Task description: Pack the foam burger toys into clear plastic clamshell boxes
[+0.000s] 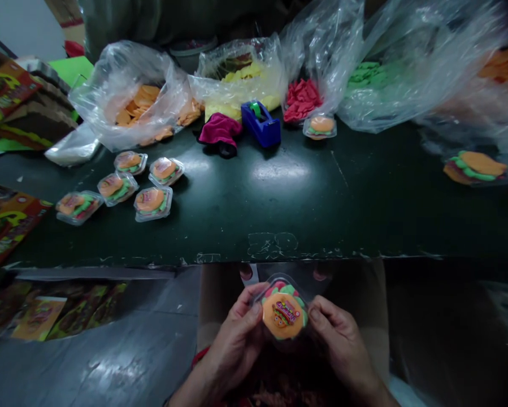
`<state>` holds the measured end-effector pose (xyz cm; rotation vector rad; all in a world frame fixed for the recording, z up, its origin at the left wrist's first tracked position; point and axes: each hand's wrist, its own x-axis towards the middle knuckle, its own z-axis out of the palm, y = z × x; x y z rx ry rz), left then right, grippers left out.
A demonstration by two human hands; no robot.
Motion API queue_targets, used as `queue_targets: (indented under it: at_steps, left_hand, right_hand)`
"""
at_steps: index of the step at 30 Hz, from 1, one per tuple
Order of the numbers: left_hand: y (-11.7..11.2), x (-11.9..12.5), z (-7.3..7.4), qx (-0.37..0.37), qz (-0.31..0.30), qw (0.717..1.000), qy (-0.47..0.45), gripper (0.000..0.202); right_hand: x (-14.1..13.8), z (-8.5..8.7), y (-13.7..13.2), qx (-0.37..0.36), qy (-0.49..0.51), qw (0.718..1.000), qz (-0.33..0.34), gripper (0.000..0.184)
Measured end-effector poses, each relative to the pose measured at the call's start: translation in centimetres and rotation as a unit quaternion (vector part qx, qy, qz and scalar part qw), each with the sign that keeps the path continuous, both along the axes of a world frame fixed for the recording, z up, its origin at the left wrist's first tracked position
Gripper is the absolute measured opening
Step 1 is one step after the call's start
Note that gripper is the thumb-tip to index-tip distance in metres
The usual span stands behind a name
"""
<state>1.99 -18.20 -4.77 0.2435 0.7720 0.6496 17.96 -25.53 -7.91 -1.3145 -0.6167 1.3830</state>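
Over my lap, below the table's front edge, a clear plastic box with a burger-shaped gummy candy (282, 314) is held between both hands. Its printed label faces up, with red and green pieces showing behind the orange bun. My left hand (243, 328) grips the box's left side, thumb on top. At the right side, my right hand (338, 333) pinches the rim between thumb and fingers. Several boxed burger candies (152, 202) lie on the table at left. One more boxed burger (320, 126) sits at the back, and another burger candy (476, 167) lies at right.
Along the back of the dark green table (279, 209) stand open plastic bags of orange pieces (139, 104), yellow pieces (245, 72), red pieces (302, 100) and green pieces (368, 74). A blue tape dispenser (262, 127) stands beside a magenta cloth (220, 131). Printed cartons (8, 226) are at left.
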Motion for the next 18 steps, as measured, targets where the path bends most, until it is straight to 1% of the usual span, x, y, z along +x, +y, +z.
queue_targets:
  at_steps: [2, 4, 6, 8, 10, 12, 15, 18]
  left_hand:
    - [0.3, 0.2, 0.1, 0.013, -0.018, 1.000, 0.007, 0.039]
    - [0.7, 0.3, 0.2, 0.037, -0.041, 0.998, 0.018, 0.043]
    - [0.6, 0.3, 0.3, 0.072, -0.056, 0.994, 0.057, 0.041]
    - [0.3, 0.4, 0.4, 0.111, -0.086, 0.983, 0.119, 0.033]
    - [-0.2, 0.7, 0.7, 0.146, -0.130, 0.965, 0.177, 0.033]
    - [-0.5, 1.2, 1.1, 0.186, -0.154, 0.947, 0.213, 0.040]
    - [-0.8, 1.9, 1.4, 0.262, -0.152, 0.922, 0.241, 0.046]
    - [-0.5, 2.2, 1.2, 0.330, -0.161, 0.899, 0.237, 0.050]
  right_hand:
    - [0.0, -0.4, 0.2, 0.005, 0.056, 0.998, -0.041, 0.038]
    - [-0.1, -0.4, 0.5, 0.005, 0.114, 0.989, -0.096, 0.038]
    - [-0.4, -0.2, 0.8, -0.002, 0.156, 0.976, -0.149, 0.038]
    - [-0.8, 0.2, 0.9, -0.007, 0.180, 0.966, -0.183, 0.037]
    - [-1.0, 0.4, 0.7, -0.006, 0.192, 0.960, -0.202, 0.034]
    - [-1.1, 0.3, 0.2, 0.003, 0.196, 0.957, -0.216, 0.031]
    - [-1.2, -0.2, -0.6, 0.016, 0.195, 0.956, -0.221, 0.028]
    - [-1.4, -0.8, -0.9, 0.012, 0.182, 0.953, -0.242, 0.027]
